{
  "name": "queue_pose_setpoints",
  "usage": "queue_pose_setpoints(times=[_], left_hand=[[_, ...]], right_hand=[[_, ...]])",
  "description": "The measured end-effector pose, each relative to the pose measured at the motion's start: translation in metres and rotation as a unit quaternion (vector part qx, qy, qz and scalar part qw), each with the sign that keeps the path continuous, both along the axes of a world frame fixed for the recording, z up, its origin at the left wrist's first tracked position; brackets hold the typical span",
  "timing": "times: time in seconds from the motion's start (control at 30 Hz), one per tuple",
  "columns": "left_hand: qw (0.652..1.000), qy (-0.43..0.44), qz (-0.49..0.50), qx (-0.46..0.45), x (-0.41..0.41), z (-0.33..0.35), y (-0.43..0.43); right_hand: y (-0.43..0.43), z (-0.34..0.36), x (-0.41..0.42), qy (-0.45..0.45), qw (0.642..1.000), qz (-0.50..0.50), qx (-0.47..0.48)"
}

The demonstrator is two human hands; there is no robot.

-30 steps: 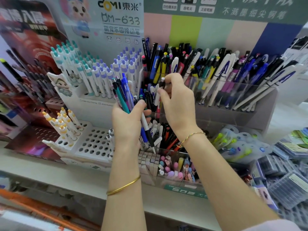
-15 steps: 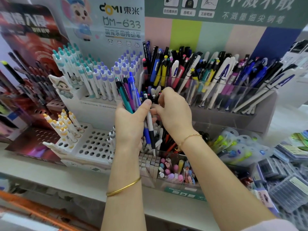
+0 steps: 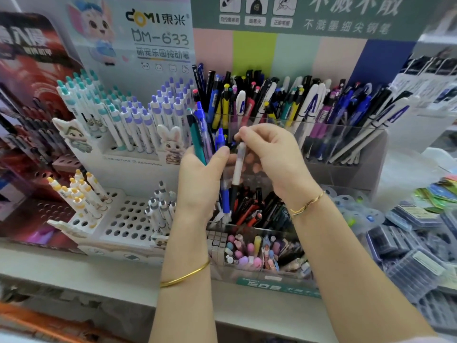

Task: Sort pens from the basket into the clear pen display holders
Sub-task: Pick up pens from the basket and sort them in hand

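My left hand (image 3: 197,179) grips a bundle of pens (image 3: 201,134), teal, blue and purple, held upright in front of the display. My right hand (image 3: 274,157) pinches the top of a white pen with a black tip (image 3: 238,169) that hangs next to the bundle. Behind both hands stands the clear pen display holder (image 3: 346,134), its upper tier packed with several mixed pens. A lower clear tier (image 3: 262,206) holds red and black pens, partly hidden by my hands. No basket is in view.
A white perforated stand (image 3: 128,219) on the left carries teal-capped, purple-capped and yellow-capped pens. A front clear tray (image 3: 257,253) holds erasers and small pastel items. Blue packaged goods (image 3: 415,233) lie at the right. All stand on a grey shelf (image 3: 99,276).
My right hand came down from the upper tier to the bundle and now pinches a white pen beside it. My left hand kept its grip and rose slightly.
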State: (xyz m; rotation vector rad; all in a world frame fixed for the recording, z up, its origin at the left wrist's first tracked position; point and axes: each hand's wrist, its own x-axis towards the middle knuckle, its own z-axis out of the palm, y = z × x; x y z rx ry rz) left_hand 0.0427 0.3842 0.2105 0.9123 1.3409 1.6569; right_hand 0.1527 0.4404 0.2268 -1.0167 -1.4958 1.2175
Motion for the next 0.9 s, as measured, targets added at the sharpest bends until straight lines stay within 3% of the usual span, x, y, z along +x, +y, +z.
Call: queue_pose_setpoints(times=[0.17,0.37,0.63,0.73,0.9], left_hand=[[0.995,-0.011,0.097,-0.010,-0.013,-0.003,-0.001],[0.989,0.006,0.144,-0.014,-0.019,-0.007,0.000],[0.993,0.001,0.110,-0.030,-0.020,-0.008,-0.003],[0.995,-0.002,0.098,-0.033,-0.020,-0.009,-0.003],[0.995,-0.006,0.099,-0.030,-0.022,-0.010,-0.003]], right_hand=[[0.003,0.008,0.004,0.052,0.982,-0.125,0.135],[0.000,0.005,-0.020,0.000,0.963,-0.123,0.242],[0.009,-0.015,-0.035,-0.151,0.978,-0.054,0.133],[0.009,-0.025,-0.039,-0.211,0.962,-0.073,0.157],[0.008,-0.025,-0.044,-0.196,0.952,-0.101,0.213]])
